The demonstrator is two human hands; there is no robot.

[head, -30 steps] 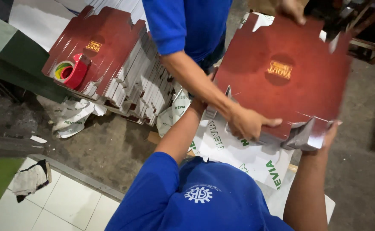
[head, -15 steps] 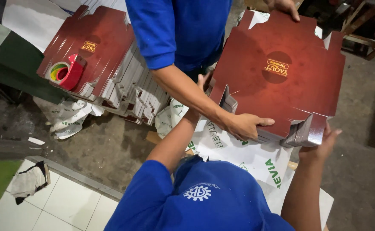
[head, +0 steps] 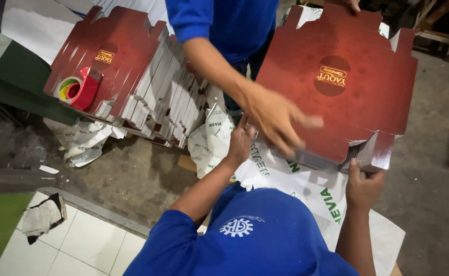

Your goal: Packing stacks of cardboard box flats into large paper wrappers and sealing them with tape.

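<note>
A stack of flat red cardboard box blanks [head: 337, 87] lies on white printed wrapping paper [head: 306, 179] spread over the concrete floor. The left hand [head: 239, 145] presses against the near left corner of this stack, fingers pointing up along its edge; how far they are spread cannot be told, since a co-worker's hand partly covers them. The right hand [head: 362, 186] grips the near right corner of the stack, fingers curled under a folded flap with the thumb up against it. The co-worker's hand [head: 278, 117], on a blue-sleeved arm, rests spread on top of the stack near that left corner. Left of the stack, a second, slanting pile of red blanks [head: 127, 76] carries a red tape dispenser [head: 78, 89].
</note>
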